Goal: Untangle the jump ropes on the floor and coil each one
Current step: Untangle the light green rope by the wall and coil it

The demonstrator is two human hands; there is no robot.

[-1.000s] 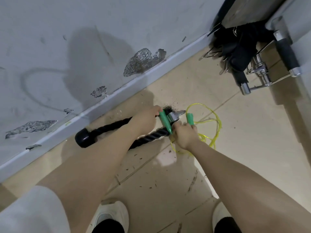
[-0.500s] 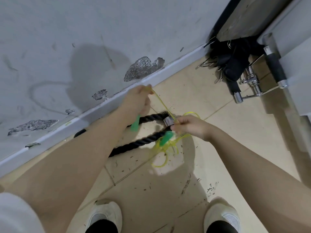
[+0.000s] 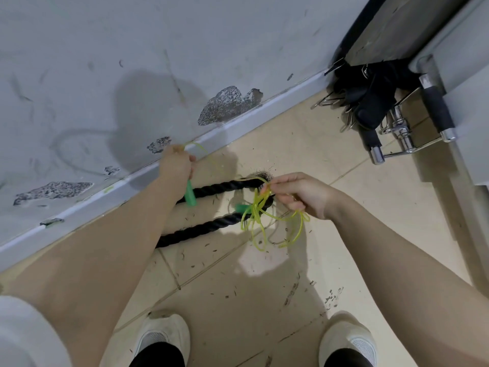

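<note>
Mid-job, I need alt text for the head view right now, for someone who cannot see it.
A person standing over a tiled floor holds a yellow jump rope: the left hand grips one green handle, the right hand pinches the tangled loops beside the second green handle. A thick black rope lies on the floor below, by the wall.

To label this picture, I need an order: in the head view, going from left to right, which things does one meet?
Left hand → green handle it holds → second green handle → yellow rope tangle → right hand → metal cable attachment.
</note>
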